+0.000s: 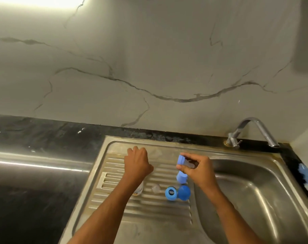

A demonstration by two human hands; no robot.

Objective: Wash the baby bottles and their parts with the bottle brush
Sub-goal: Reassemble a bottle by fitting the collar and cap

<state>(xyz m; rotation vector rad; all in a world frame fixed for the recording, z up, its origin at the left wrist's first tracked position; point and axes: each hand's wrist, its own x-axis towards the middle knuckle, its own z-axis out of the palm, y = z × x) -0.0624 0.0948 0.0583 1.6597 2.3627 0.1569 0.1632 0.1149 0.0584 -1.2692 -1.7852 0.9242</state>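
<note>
Steel draining surface point(149, 213) beside the sink point(255, 199): right hand point(199, 169) pinches a light, slippery clear bottle point(188, 163) by its blue collar point(181, 159), left hand point(138, 162) curled, contents hidden.

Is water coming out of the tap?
No, the tap shows no stream of water under its spout, and the sink bowl below it looks dry.

Pale marble-look wall point(149, 59) with dark veins, brightly lit at top left; black stone counter point(35, 134) below; steel tap point(255, 131) at right.
</note>
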